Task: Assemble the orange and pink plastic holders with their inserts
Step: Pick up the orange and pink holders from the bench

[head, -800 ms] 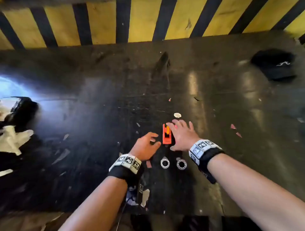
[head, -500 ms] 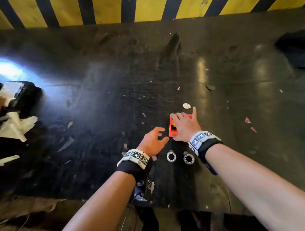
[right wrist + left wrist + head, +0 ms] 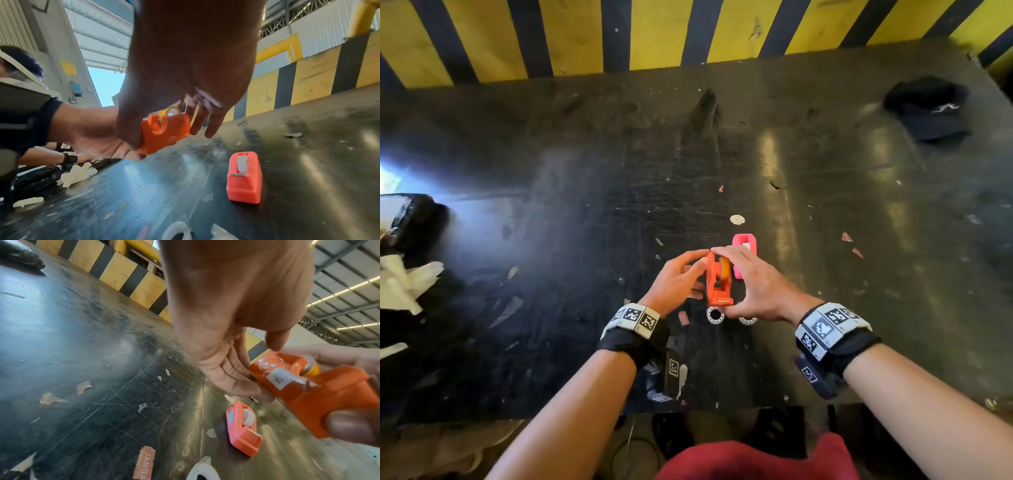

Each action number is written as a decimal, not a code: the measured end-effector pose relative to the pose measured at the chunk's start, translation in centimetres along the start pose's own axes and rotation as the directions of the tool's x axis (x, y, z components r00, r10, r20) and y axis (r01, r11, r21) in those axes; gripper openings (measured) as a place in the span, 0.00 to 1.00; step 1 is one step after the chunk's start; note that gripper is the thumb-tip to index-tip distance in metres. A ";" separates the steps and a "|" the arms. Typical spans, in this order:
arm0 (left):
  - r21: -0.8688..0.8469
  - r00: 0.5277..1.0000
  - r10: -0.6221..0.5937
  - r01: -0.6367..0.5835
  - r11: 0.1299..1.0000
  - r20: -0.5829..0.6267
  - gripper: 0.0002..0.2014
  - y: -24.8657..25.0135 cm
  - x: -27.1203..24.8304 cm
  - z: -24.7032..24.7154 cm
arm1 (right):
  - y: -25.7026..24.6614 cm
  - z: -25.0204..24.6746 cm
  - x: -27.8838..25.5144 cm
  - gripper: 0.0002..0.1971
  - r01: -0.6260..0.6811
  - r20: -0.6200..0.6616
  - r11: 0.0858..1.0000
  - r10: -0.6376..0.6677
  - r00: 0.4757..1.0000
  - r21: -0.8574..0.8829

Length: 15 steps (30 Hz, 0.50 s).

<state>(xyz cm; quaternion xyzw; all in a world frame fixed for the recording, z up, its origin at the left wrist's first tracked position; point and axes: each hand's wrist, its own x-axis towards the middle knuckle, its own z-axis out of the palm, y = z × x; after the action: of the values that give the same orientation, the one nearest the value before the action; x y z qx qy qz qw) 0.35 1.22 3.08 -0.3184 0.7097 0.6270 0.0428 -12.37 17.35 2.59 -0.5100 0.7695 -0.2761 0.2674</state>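
Note:
The orange holder (image 3: 717,286) is lifted just above the dark table (image 3: 551,240), with a yellow tape roll (image 3: 725,269) sitting in it. My right hand (image 3: 753,284) grips it lengthwise, thumb on its near end (image 3: 349,426) and fingers over its far end. On the holder's left side, my left hand (image 3: 681,277) pinches it between thumb and fingers (image 3: 236,382). The pink holder (image 3: 744,244) stands on the table just beyond, with a white roll in it (image 3: 242,164). Two white rings (image 3: 714,315) (image 3: 748,320) lie below my hands.
A black cap (image 3: 928,108) lies at the back right. White gloves (image 3: 404,284) and a black bag (image 3: 414,219) sit at the left edge, near another person (image 3: 20,65). A yellow-and-black barrier (image 3: 585,34) runs behind the table. Paper scraps litter the surface.
The orange holder has come up off the table. My left hand has moved in and taken its left side. My right hand no longer covers the pink holder.

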 end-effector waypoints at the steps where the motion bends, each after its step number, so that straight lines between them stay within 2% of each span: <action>1: -0.014 1.000 0.010 -0.009 1.000 0.011 0.20 0.3 -0.2 0.2 | 0.0 -0.2 -0.3 0.53 -0.005 -0.017 1.000 0.005 1.000 0.009; 7: -0.056 0.999 0.002 0.000 0.998 0.048 0.22 1.0 -0.2 0.8 | 0.0 -0.4 -1.4 0.41 -0.034 -0.080 0.999 0.037 0.996 0.033; 15: -0.048 0.998 -0.028 0.031 0.998 0.057 0.22 0.4 -0.2 1.2 | 0.2 0.7 -2.3 0.41 -0.021 -0.108 0.995 0.032 0.994 0.096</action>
<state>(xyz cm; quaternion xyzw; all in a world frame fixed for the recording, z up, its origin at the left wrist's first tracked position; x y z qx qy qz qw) -0.13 2.43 3.26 -0.3122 0.6880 0.6520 0.0641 -11.26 19.42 2.30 -0.4705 0.7757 -0.3365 0.2522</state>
